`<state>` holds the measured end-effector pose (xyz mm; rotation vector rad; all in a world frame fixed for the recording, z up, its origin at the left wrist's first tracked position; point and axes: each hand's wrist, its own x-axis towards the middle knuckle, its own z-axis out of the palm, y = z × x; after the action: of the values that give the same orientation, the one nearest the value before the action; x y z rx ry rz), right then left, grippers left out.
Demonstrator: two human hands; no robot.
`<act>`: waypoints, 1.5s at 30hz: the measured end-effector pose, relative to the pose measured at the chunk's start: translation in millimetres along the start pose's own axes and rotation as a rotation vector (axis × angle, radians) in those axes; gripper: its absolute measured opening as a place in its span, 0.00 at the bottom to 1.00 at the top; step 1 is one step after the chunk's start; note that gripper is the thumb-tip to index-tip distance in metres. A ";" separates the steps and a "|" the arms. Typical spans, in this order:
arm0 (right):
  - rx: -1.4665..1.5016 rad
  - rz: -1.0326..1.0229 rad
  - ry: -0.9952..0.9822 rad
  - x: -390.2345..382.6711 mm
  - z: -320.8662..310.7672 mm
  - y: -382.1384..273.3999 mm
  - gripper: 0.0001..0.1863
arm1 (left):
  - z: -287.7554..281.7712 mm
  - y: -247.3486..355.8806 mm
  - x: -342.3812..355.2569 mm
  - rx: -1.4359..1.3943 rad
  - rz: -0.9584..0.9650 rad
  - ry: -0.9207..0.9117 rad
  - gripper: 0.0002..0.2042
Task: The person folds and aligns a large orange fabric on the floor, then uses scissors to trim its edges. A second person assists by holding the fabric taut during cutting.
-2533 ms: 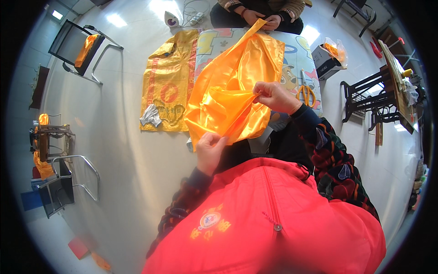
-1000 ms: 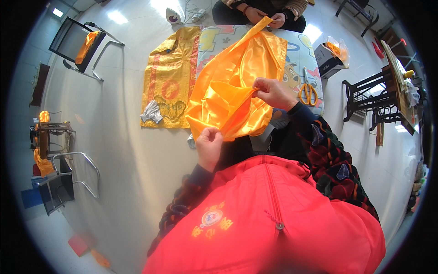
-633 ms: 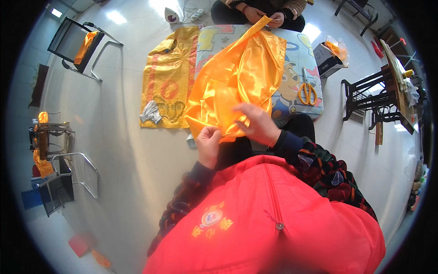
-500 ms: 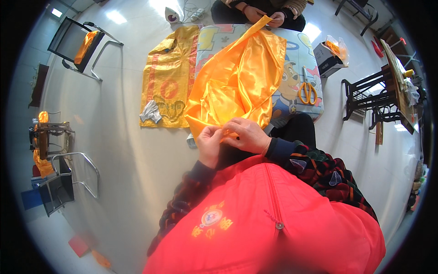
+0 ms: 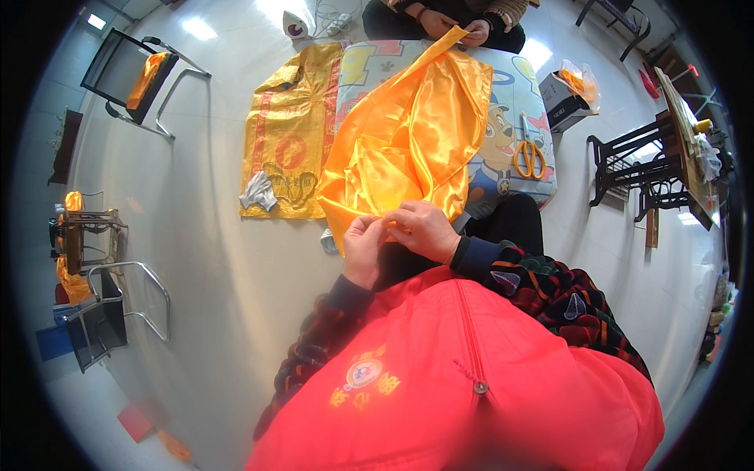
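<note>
A large piece of shiny orange-yellow satin cloth (image 5: 416, 125) lies in folds over a low padded table with a cartoon print. My left hand (image 5: 364, 250) pinches the near edge of the cloth between thumb and fingertips. Right beside it, my right hand (image 5: 424, 231) has its fingers curled on the same edge, the fingertips of both hands almost meeting. Whether a needle or thread is between them is too small to tell. Across the table, another person's hands (image 5: 455, 27) hold the far corner of the cloth.
Scissors with orange handles (image 5: 529, 159) lie on the padded table's (image 5: 503, 188) right side. To its left, a yellow woven sack (image 5: 287, 118) is spread on the floor with a crumpled pale scrap (image 5: 258, 191) on it. A box (image 5: 567, 100) stands at right; chairs (image 5: 145, 82) stand farther left.
My hands stay at the cloth's edge, with only a slight shift of the right fingers. The cloth and the other person's hands look unchanged.
</note>
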<state>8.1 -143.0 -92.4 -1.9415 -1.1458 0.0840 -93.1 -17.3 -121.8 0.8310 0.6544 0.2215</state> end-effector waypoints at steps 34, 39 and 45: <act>0.064 -0.073 -0.072 12.8 -16.9 12.7 0.06 | 7.9 -2.3 -0.5 0.463 0.275 -0.016 0.03; 0.005 -0.143 -0.129 14.5 -20.2 20.6 0.05 | 6.9 -2.2 -0.9 0.459 0.227 -0.037 0.03; 0.135 -0.046 -0.153 12.8 -20.2 28.7 0.05 | 4.8 -2.9 0.1 0.428 0.207 -0.049 0.03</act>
<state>44.1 -152.4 -95.3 -1.8129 -1.2514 0.2821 -90.3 -22.1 -121.6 1.3140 0.5773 0.2513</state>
